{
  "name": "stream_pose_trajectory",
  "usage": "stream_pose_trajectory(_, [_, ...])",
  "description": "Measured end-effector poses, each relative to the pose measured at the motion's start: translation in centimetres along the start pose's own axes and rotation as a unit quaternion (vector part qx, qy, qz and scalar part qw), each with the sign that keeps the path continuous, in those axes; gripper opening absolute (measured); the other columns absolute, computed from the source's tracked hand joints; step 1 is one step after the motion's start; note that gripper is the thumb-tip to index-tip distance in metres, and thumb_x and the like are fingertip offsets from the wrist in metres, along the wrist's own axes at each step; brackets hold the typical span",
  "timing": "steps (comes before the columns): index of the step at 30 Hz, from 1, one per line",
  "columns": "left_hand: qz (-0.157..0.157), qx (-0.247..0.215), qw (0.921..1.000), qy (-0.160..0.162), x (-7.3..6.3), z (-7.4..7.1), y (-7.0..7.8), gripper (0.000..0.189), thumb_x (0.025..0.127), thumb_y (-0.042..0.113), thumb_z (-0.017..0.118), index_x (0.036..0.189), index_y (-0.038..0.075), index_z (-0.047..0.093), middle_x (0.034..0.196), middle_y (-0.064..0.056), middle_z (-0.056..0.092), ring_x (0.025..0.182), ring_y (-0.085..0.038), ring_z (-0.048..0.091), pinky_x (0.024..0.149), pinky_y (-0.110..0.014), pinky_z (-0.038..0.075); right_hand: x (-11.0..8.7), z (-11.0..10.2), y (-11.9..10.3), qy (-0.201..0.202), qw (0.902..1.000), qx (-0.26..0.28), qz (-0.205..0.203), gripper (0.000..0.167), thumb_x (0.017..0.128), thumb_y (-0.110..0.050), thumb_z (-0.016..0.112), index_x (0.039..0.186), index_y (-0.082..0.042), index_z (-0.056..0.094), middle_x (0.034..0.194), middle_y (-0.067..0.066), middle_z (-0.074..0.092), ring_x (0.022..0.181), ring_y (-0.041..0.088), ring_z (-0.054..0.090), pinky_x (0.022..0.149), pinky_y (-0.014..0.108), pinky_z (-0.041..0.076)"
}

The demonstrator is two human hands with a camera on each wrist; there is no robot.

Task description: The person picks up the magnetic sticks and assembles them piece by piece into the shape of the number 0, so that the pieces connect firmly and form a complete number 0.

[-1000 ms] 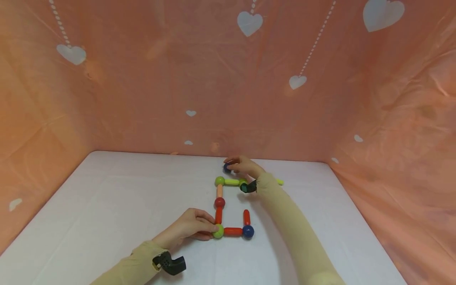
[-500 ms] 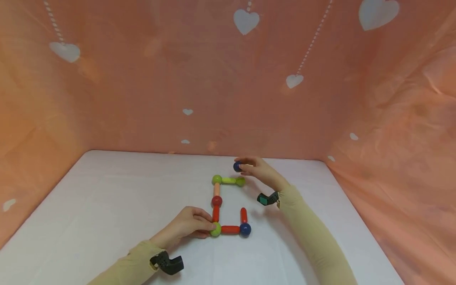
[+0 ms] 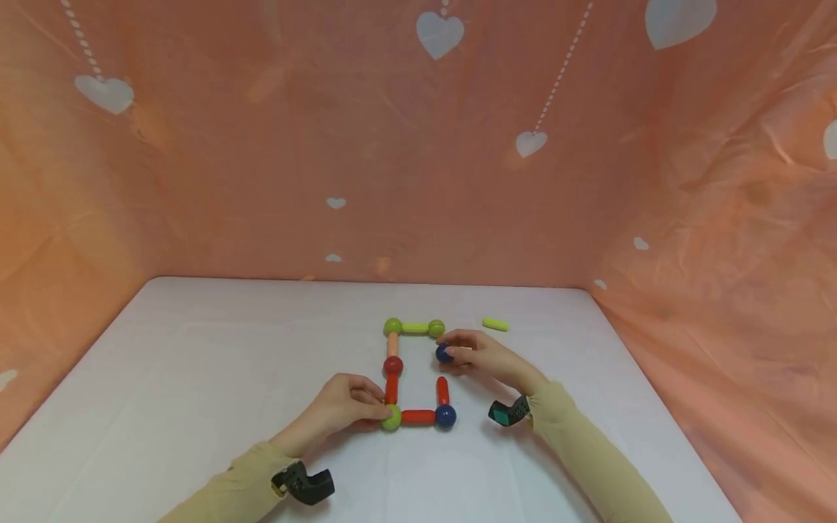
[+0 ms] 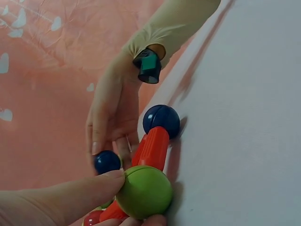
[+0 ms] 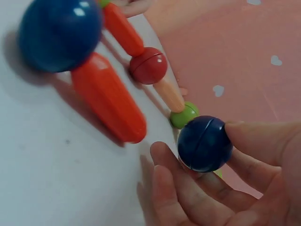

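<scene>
My left hand (image 3: 341,407) pinches the near-left green ball (image 4: 145,192) of a ball-and-rod frame on the table. From that ball a red rod (image 3: 418,418) runs right to a blue ball (image 3: 445,417), where a second red rod (image 3: 442,391) points away with its far end free. The left side goes up through a red ball (image 3: 393,365) and a peach rod (image 3: 393,344) to a green ball (image 3: 393,326). In my right hand (image 3: 487,354), a loose blue ball (image 5: 205,144) is pinched between thumb and fingers, just beyond that free rod end.
Along the far side, a yellow-green rod (image 3: 415,328) joins the corner to another green ball (image 3: 436,328). A loose yellow-green rod (image 3: 495,324) lies to the right of it. Orange cloth (image 3: 366,145) with white hearts walls in the white table (image 3: 216,341).
My right hand has carried the loose blue ball from the far edge toward me, uncovering the loose yellow-green rod. My left hand stays on the green ball.
</scene>
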State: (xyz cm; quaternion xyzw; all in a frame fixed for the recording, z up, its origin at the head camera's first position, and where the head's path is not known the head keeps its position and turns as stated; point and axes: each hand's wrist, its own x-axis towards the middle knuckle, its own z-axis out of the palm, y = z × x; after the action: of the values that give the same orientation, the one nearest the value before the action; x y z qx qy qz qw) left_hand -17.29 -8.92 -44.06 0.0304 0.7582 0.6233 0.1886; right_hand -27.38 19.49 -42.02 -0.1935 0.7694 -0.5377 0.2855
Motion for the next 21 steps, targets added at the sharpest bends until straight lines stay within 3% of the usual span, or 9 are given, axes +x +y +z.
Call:
stream_pose_trajectory(14, [0.028,0.082,0.9958,0.028,0.3,0.5,1.3,0.033,0.072,0.015,0.084,0.096,0.003,0.066,0.076,-0.002,0.068,0.064,-0.016,0.062,0.058,-0.029,0.054,-0.6,0.7,0.9,-0.015,0.9990,0.043,0.006,0.040,0.098,-0.016,0.056,0.132,0.003,0.048,0.126,0.018,0.052,0.099,0.028,0.062,0.084,0.041,0.054])
stream_pose_trajectory(17, [0.032,0.062,0.9974,0.014,0.6,0.7,2.1,0.030,0.076,0.015,0.082,0.099,0.001,0.067,0.078,-0.004,0.068,0.068,-0.017,0.064,0.062,-0.030,0.055,-0.6,0.9,0.9,-0.019,0.9983,0.054,0.007,0.040,0.098,-0.016,0.055,0.132,0.004,0.048,0.126,0.019,0.051,0.099,0.029,0.062,0.084,0.041,0.054])
stream_pose_trajectory(21, [0.026,0.000,0.9992,-0.032,1.2,1.1,3.0,0.033,0.085,0.018,0.074,0.107,-0.004,0.065,0.088,-0.009,0.069,0.080,-0.023,0.067,0.074,-0.032,0.056,-0.6,1.0,0.8,-0.023,0.9973,0.070,0.006,0.041,0.099,-0.014,0.054,0.133,0.006,0.046,0.127,0.020,0.050,0.099,0.028,0.062,0.084,0.042,0.053])
